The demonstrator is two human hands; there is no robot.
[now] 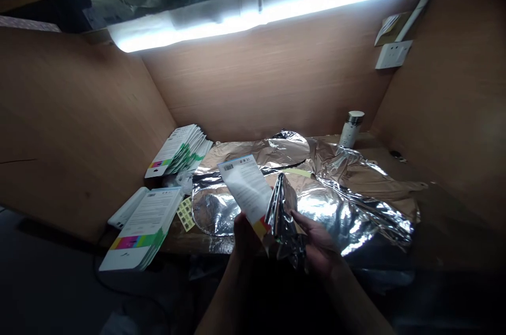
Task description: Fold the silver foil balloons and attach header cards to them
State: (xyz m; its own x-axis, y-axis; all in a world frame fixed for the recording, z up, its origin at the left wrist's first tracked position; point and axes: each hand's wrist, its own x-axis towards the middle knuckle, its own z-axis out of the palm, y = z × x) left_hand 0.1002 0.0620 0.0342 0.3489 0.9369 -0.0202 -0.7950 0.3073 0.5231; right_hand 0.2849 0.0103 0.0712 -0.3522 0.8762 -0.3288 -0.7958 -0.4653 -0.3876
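Note:
My left hand (244,235) is closed on the lower end of a printed card sleeve (247,187), white with a barcode and a coloured band. The sleeve tilts up to the left. In my right hand (318,242) is a folded silver foil bundle (285,213), gripped from its right side. The bundle stands close against the sleeve's right edge, and I cannot tell whether part of it is inside. Beneath both lie large shiny foil balloons (328,219), flat and overlapping on the table.
At the left are a stack of printed sleeves (146,224) and a fanned pile of them (182,147). A yellow sticker sheet (185,213) lies beside the near stack. A white bottle (351,129) stands at the back right, below a wall socket (394,54). Wooden panels (261,82) enclose the table.

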